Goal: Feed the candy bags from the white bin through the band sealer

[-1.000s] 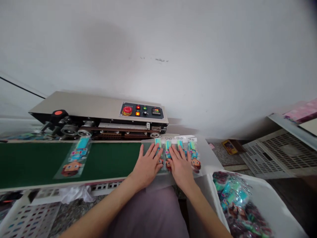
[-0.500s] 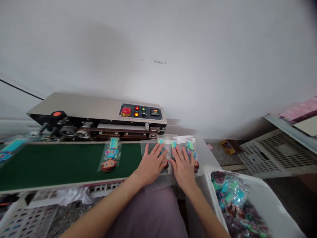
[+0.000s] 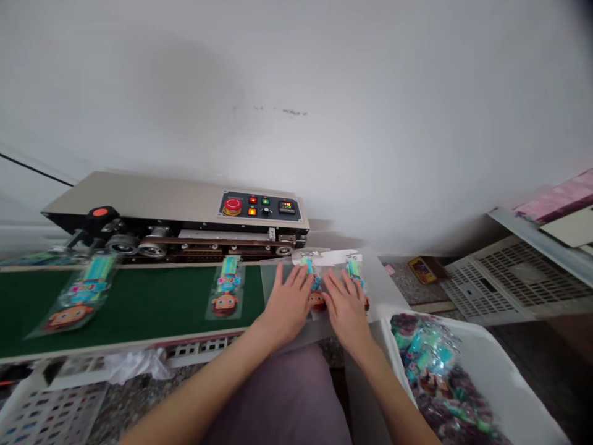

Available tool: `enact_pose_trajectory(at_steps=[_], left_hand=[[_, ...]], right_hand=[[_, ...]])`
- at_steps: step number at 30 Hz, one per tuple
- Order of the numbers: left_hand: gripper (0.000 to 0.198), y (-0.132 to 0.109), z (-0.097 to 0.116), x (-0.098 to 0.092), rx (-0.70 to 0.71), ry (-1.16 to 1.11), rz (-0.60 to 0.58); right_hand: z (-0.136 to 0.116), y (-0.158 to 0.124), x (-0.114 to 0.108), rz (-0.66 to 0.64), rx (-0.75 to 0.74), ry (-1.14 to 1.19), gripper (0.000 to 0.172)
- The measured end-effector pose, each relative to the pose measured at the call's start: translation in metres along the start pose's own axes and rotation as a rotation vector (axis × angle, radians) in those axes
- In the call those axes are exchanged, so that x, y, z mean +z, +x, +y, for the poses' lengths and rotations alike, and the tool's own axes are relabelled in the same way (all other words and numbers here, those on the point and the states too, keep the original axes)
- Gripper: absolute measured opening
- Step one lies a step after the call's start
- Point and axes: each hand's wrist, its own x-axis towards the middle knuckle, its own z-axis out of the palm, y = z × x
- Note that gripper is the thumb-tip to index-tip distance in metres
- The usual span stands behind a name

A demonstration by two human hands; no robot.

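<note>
head view: two clear packets covered in part by two flat hands

a left packet (image 3: 317, 301), in which a brown-haired cartoon figure is enclosed, is laid on a translucent sheet (image 3: 306, 329), between the two hands. a right packet (image 3: 353, 267) is laid beside it and is mostly hidden. the left packet is met along its left side by the fingers of the left hand (image 3: 291, 303), which is held flat, palm down, with nothing clenched. the right packet is covered by the right hand (image 3: 347, 309), likewise flat and with its fingers extended; nothing is grasped by it.

the sheet is spread over the right end of a green belt (image 3: 162, 296) and a pale counter (image 3: 391, 300). on the belt two more packets are carried: a near packet (image 3: 225, 290), set almost straight, and a far packet (image 3: 83, 293), tilted at the left. behind the belt a beige machine (image 3: 157, 198) is placed against the wall (image 3: 324, 123); a red button (image 3: 232, 206) and lit indicators are mounted on its control panel (image 3: 296, 216).

to the right, a white bin (image 3: 504, 377) is partly filled with a heap of packets (image 3: 435, 352). beyond it, a perforated crate (image 3: 477, 284) and a small yellow box (image 3: 421, 270) are seen.
</note>
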Motion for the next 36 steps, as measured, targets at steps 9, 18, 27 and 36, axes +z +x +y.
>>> enact_pose_trajectory(at_steps=[9,18,27,36], left_hand=[[0.051,0.006,0.010,0.012,0.031,-0.042,-0.056],[0.051,0.004,0.008,0.019,0.036,-0.055,-0.031],[0.053,-0.009,-0.015,0.023,0.047,-0.016,0.024],[0.049,-0.039,-0.044,0.004,-0.144,0.121,0.043]], right_hand=[[-0.017,0.088,0.020,-0.050,-0.025,0.105,0.041],[-0.012,0.090,0.024,-0.076,0.022,0.198,0.043],[0.057,-0.011,0.018,0.122,0.211,-0.121,0.051],[-0.042,0.001,0.029,0.016,0.168,-0.074,0.053]])
